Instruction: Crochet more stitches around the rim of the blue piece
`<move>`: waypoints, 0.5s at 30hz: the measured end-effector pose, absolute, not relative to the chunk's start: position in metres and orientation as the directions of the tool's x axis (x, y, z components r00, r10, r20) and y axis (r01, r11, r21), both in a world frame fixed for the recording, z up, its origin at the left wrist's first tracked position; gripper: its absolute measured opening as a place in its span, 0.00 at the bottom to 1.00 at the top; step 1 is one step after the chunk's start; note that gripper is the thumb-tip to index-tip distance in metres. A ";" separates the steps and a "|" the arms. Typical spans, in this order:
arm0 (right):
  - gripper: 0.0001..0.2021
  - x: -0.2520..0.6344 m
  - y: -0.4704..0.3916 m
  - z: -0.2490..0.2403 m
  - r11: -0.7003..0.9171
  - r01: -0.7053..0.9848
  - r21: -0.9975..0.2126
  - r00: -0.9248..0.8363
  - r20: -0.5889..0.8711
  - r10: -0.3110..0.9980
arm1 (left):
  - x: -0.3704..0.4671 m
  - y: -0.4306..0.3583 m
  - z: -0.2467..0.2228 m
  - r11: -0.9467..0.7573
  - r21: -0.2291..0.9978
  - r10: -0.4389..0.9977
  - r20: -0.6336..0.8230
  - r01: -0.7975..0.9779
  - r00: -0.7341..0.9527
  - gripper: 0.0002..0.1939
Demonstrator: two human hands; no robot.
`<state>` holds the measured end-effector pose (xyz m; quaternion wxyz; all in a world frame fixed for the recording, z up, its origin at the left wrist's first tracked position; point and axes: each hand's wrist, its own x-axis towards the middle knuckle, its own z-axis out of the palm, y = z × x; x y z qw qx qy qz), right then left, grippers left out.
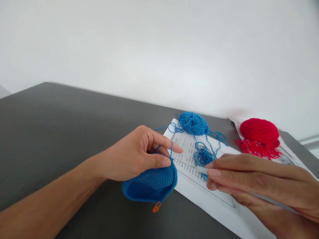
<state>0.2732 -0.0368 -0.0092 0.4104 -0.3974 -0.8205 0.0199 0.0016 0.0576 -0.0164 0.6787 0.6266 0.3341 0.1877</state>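
My left hand [147,152] pinches the upper edge of a blue crochet piece [153,182], a hollow cup shape with its opening tilted toward me. Blue yarn runs over the raised index finger of that hand down to the edge. An orange stitch marker [157,207] hangs from the lower rim. My right hand [239,179] grips a crochet hook [201,170] with a pale handle, whose thin metal shaft points left at the edge near my left thumb. Whether the hook's tip sits inside a stitch is too small to tell.
A blue yarn ball [193,123] and a loose blue yarn tangle [203,156] lie on a printed sheet [211,209] on the dark table [74,122]. To the right, a red yarn ball [259,130] and red openwork [261,149] rest on another paper. A white wall stands behind.
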 end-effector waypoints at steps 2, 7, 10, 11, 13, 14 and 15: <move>0.11 0.269 -0.034 -0.007 0.680 0.579 -0.451 -0.348 0.618 0.706 | 0.001 0.057 -0.016 0.139 0.978 0.677 -0.208 0.155 0.706 0.18; 0.12 0.262 -0.025 -0.011 0.554 0.282 -0.783 -0.258 0.494 0.830 | 0.005 0.055 -0.015 0.152 0.984 0.702 -0.172 0.090 0.691 0.17; 0.11 0.255 -0.021 -0.019 0.366 0.006 -0.931 -0.177 0.359 0.916 | 0.009 0.054 -0.016 0.153 0.988 0.736 -0.135 0.032 0.664 0.17; 0.10 0.251 -0.020 -0.022 0.311 -0.070 -0.948 -0.160 0.318 0.935 | 0.011 0.053 -0.017 0.162 0.987 0.746 -0.135 0.020 0.652 0.17; 0.09 0.242 -0.019 -0.027 0.213 -0.190 -0.958 -0.146 0.243 0.959 | 0.014 0.051 -0.018 0.199 0.980 0.757 -0.158 0.006 0.634 0.18; 0.09 0.237 -0.019 -0.029 0.172 -0.239 -0.956 -0.145 0.211 0.967 | 0.016 0.049 -0.019 0.224 0.975 0.758 -0.171 -0.004 0.629 0.18; 0.09 0.232 -0.020 -0.031 0.137 -0.281 -0.950 -0.148 0.184 0.972 | 0.017 0.047 -0.020 0.248 0.969 0.757 -0.179 -0.023 0.629 0.18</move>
